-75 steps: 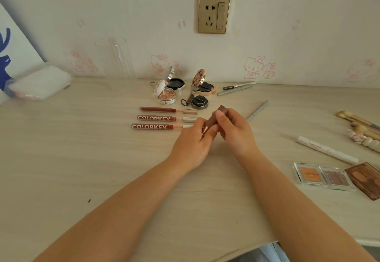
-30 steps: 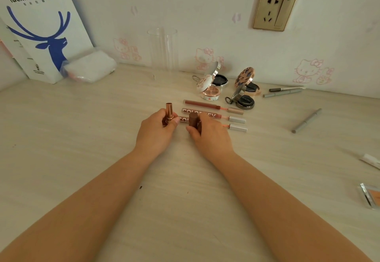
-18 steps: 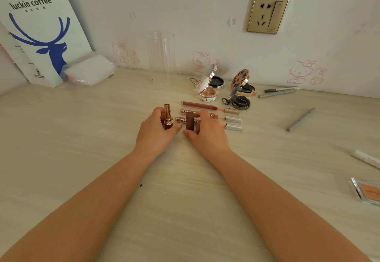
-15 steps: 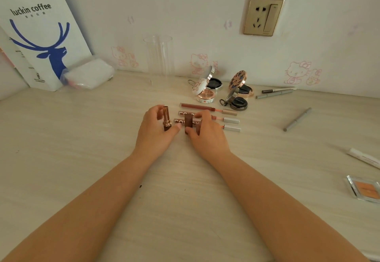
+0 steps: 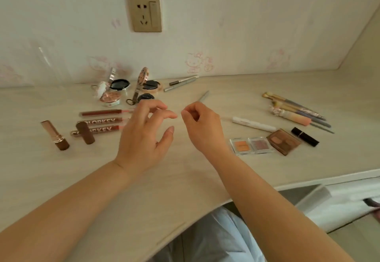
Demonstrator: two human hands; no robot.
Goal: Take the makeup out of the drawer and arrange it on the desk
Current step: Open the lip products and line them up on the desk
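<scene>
From where I watch, the makeup lies spread over the pale wood surface (image 5: 144, 196). At the left stand the uncapped lipstick (image 5: 55, 135) and its brown cap (image 5: 85, 132), both upright and slightly apart, the cap just in front of the three lip gloss tubes (image 5: 100, 121) lying in a row. Behind those sit two open compacts (image 5: 111, 95), lids raised, near the wall. Three grey pencils (image 5: 181, 83) lie further right along the back.

My left hand (image 5: 144, 136) hovers above the surface with fingers loosely spread and curved, holding nothing. My right hand (image 5: 200, 126) hangs beside it, fingers curled in loosely, also with nothing in it; the two are close but apart.

To the right I see a white tube (image 5: 254, 124), two small clear eyeshadow pans (image 5: 251, 145), a brown palette (image 5: 283, 141) touching them, a black lipstick (image 5: 305, 136) and a bundle of brushes (image 5: 296, 111). Between the hands and the near edge the surface is bare, giving room to move.

The drawer (image 5: 308, 195) stands pulled out under the right edge; I cannot tell what is inside. On the patterned wall sits a gold socket plate (image 5: 145, 13).
</scene>
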